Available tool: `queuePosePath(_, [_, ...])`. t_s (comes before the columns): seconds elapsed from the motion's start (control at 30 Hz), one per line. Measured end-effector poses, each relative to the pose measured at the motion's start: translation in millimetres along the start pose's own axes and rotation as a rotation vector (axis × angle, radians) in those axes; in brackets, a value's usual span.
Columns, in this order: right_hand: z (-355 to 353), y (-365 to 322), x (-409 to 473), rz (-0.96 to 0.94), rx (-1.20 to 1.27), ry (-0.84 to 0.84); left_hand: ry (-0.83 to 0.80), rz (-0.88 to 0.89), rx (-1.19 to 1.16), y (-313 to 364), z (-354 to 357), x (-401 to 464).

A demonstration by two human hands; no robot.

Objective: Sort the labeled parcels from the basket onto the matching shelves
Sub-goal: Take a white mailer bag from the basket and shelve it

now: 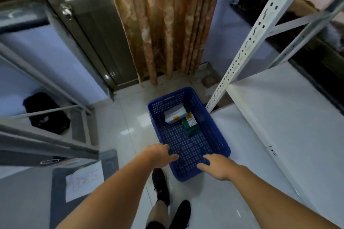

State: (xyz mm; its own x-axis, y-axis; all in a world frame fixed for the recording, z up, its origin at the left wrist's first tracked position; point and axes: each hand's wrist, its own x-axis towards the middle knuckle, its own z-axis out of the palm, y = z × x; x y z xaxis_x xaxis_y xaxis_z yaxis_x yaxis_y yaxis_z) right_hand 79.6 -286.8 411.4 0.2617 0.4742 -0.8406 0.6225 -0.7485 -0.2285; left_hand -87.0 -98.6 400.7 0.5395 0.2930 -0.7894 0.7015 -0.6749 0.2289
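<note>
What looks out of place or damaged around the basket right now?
Nothing stands out. The blue basket sits flat on the floor, with a white parcel and a green parcel at its far end. Both hands reach in, empty.

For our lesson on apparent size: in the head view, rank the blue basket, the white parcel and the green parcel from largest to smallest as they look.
1. Blue basket, by far the largest.
2. White parcel and green parcel: they look alike in size, and they overlap, so I would not rank them.
</note>
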Motion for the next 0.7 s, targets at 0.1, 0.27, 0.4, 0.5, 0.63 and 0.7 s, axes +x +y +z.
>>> queuePosePath(0.1, [-17.3,-9.6,33.3,0.003,-0.016,-0.039,-0.032,-0.008,-0.006,-12.5,-14.3,30.9])
queuePosePath(0.27, [-49.0,-22.5,100.4,0.009,0.004,-0.079,-0.081,-0.018,-0.001,-36.9,-43.7,94.6])
queuePosePath(0.4, [-67.1,-24.8,167.3,0.032,0.035,-0.108,-0.123,-0.018,0.007,-55.9,-55.4,149.0])
queuePosePath(0.5, [-74.1,-22.5,218.2,0.044,0.075,-0.152,-0.174,-0.031,0.003,-66.7,-49.6,196.3])
queuePosePath(0.63, [-71.0,-9.7,299.9,0.048,0.065,-0.204,-0.208,-0.032,-0.036,-77.1,-25.1,271.1])
queuePosePath(0.7, [-64.4,0.5,347.1,0.044,0.021,-0.219,-0.209,-0.032,-0.049,-82.0,-7.9,312.9])
